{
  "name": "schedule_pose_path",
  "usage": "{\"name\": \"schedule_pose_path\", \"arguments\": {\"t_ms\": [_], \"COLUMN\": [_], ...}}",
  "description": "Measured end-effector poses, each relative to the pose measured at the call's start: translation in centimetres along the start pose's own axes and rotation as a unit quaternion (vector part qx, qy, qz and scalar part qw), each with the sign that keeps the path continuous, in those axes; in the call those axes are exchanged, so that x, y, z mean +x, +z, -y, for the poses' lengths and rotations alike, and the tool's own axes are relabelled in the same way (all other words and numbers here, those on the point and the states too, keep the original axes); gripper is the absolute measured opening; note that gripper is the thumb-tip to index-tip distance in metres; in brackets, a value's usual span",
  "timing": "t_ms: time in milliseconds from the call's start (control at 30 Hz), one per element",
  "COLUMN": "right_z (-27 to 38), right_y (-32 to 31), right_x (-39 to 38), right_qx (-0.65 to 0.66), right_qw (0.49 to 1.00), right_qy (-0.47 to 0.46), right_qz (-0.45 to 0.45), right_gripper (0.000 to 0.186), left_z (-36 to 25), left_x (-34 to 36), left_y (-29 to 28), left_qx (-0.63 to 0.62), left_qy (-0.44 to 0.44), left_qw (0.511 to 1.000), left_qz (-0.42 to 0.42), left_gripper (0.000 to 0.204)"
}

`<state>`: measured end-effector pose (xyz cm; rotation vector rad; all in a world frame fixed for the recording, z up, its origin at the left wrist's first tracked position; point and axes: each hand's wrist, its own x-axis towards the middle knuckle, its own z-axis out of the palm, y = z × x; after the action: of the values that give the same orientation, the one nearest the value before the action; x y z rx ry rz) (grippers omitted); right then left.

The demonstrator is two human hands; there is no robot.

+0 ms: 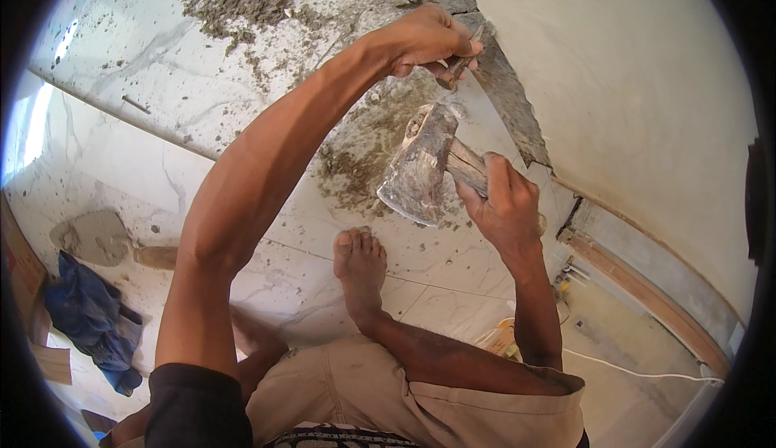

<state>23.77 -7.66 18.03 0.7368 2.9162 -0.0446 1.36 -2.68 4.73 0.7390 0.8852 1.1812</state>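
Note:
My left hand (432, 37) is closed round a short metal chisel (449, 76), holding it slanted against the broken edge of the tiling beside the wall. My right hand (508, 206) grips the wooden handle of a hatchet (420, 165). Grey dust and dried mortar coat the hatchet's head. Its blade points down and left, while its blunt back end sits just below the chisel, a small gap apart. A rough strip of bare mortar (511, 113) runs along the foot of the wall there.
Mortar rubble (250, 4) lies over the white marbled tiles. A loose nail (136, 104) is at the left, above a trowel (90, 238) and a dark blue cloth (93, 319). My bare foot (360, 274) is below the hatchet. A white cable (630, 373) crosses the lower right.

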Motion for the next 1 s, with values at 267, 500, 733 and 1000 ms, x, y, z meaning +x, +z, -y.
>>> {"name": "schedule_pose_path", "arguments": {"t_ms": [267, 500, 733, 1000], "right_z": [2.9, -3.1, -1.6, 0.7], "right_y": [-0.9, -0.1, 0.5, 0.0], "right_x": [0.9, 0.7, -0.7, -0.7], "right_qx": [-0.088, -0.177, -0.043, -0.131], "right_qw": [0.966, 0.982, 0.956, 0.973], "right_qy": [-0.236, 0.005, -0.278, -0.185], "right_qz": [-0.063, 0.061, -0.079, -0.048], "right_gripper": [0.014, 0.022, 0.018, 0.034], "left_z": [-1.1, -1.7, -1.9, -1.5], "left_x": [0.6, 0.6, 0.2, 0.4], "left_y": [-0.1, 0.6, 0.3, 0.0], "left_qx": [-0.011, -0.001, -0.043, -0.060], "left_qy": [-0.020, -0.006, -0.020, -0.024], "left_qw": [1.000, 1.000, 0.999, 0.997], "left_qz": [0.018, 0.006, 0.022, 0.028], "left_gripper": [0.024, 0.023, 0.023, 0.021]}}
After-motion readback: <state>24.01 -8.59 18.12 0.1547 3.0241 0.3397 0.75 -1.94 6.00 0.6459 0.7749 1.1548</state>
